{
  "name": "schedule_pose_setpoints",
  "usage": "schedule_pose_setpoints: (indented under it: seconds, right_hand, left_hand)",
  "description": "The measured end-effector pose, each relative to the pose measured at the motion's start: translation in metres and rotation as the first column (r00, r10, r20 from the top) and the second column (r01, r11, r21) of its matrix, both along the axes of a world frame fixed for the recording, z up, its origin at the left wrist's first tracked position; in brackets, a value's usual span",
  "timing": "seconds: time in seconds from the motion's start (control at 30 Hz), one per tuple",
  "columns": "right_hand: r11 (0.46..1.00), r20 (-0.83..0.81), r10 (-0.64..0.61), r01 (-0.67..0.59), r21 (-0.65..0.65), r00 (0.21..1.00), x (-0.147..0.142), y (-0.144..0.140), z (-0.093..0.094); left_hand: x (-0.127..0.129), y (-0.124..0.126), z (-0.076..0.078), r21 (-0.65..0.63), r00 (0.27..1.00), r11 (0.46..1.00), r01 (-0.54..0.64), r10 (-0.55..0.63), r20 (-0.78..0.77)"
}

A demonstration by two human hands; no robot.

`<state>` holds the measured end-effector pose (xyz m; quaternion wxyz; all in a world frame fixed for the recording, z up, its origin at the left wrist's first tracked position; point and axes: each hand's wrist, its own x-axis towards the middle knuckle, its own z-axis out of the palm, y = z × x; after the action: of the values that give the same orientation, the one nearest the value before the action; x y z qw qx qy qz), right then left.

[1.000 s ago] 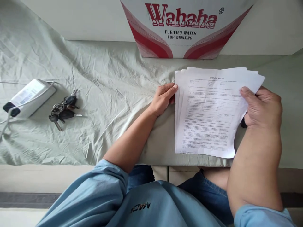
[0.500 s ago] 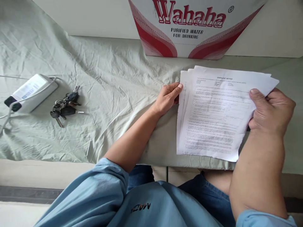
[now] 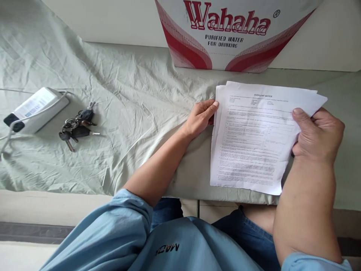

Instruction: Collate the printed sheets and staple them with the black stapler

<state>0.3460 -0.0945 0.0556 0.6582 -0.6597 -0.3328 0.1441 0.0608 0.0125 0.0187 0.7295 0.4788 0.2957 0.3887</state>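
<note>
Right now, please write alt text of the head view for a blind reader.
Two hands hold a stack of printed papers on a cloth-covered table: left hand at its left edge, right hand gripping its right. Keys lie far left.
</note>
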Motion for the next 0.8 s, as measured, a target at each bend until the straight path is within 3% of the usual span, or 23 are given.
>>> schedule_pose_setpoints:
  seconds: [0.37, 0.6, 0.8]
  right_hand:
    - [0.997, -0.001, -0.026, 0.026, -0.07, 1.0, -0.0043, -0.0014, 0.0012]
    - [0.994, -0.024, -0.037, 0.034, -0.102, 0.999, -0.007, -0.0017, 0.0036]
    - [0.995, -0.035, -0.012, 0.008, -0.104, 0.999, -0.0057, -0.0036, 0.0014]
  left_hand:
    - [-0.0018, -0.0004, 0.0014, 0.057, 1.0, 0.998, 0.016, -0.015, -0.016]
    - [0.0021, -0.0022, 0.0045, -0.014, 0.999, 1.0, -0.024, 0.024, -0.024]
    - [0.0013, -0.0003, 0.0002, 0.026, 1.0, 1.0, -0.009, 0.009, -0.018]
